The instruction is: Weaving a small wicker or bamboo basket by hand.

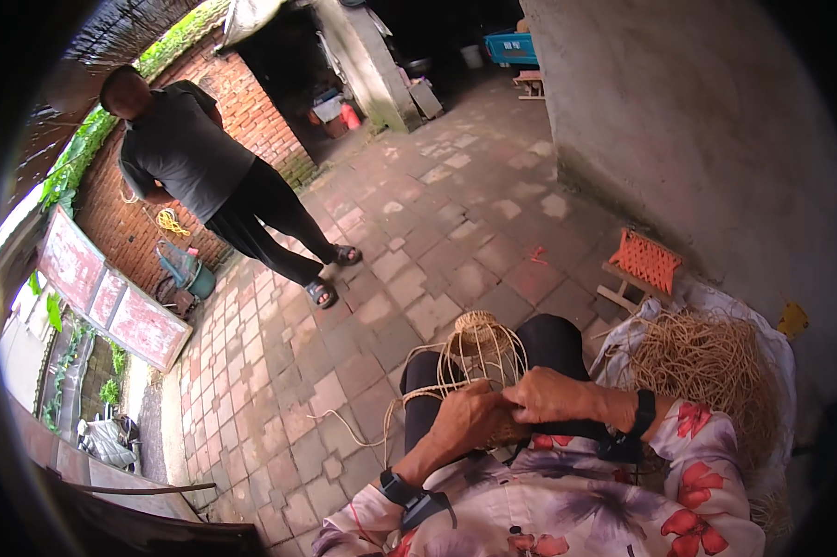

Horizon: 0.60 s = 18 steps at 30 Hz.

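Observation:
An open-ribbed wicker piece (pixel 476 327) rests on my lap between my knees, its tightly woven round end pointing away from me. Thin bent ribs run from that end back toward my hands. My left hand (pixel 467 415) is closed at the near side of the piece, fingers curled on its strands. Right beside it, my right hand (pixel 541 395) is closed too, thumb and fingers pinched on the same near part. Which strand each one grips is hidden by the fingers. Long loose strands (pixel 388 422) trail off to the left past my left hand.
To my right, a heap of tan strands (pixel 706 357) lies on a white sheet (pixel 773 357). A low stool with an orange woven seat (pixel 648 260) stands beyond it, near the wall (pixel 697 130). A person (pixel 191 148) stands at the far left on the paving (pixel 418 232).

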Tool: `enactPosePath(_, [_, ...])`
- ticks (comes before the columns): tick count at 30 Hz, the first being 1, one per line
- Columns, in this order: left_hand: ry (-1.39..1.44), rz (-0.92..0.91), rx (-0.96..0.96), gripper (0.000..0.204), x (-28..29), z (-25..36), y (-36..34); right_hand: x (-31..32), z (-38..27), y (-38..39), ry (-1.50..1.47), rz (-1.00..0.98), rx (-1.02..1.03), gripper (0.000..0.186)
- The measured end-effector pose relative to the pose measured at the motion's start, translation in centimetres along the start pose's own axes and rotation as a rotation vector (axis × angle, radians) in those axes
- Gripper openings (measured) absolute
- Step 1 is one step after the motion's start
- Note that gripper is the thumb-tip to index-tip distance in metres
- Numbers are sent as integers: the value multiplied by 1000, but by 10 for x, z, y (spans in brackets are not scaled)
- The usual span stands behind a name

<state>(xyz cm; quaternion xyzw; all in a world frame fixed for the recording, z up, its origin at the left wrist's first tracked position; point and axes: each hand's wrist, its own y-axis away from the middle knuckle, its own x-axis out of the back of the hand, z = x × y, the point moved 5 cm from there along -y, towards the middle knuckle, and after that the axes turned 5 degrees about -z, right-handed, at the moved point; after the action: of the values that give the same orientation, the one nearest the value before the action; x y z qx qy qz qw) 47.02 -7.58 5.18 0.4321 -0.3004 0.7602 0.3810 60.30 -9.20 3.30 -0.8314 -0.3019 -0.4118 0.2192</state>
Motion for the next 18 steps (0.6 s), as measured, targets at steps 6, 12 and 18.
enactPosePath(6, [24,49,-46,13,-1,-1,2,-20,-24,11,385,159,54,12])
enactPosePath(12, [29,92,-7,15,5,8,-4,-19,-24,18,532,327,70,10])
enactPosePath(18, [-101,105,-19,10,-4,3,-3,-16,-2,22,-86,499,-51,13])
